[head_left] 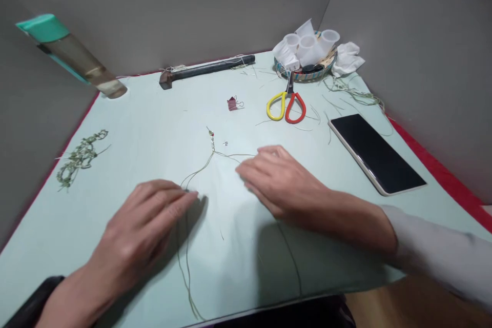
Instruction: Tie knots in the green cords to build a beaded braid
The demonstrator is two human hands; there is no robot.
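A short knotted cord piece with a small red bit near its top lies in the middle of the table. Thin green cords fan out from its lower end. Two of these, the left cords, run under the fingertips of my left hand, whose fingers are closed on them; their tails trail toward the front edge. On the other side, the right cords lead into the closed fingers of my right hand. Its fingertips are partly hidden. A tiny clear bead sits beside the knotted piece.
Behind are a binder clip, scissors with yellow and red handles, and a hammer. A basket of plastic cups stands back right, a phone right, a bottle back left, knotted cordwork left.
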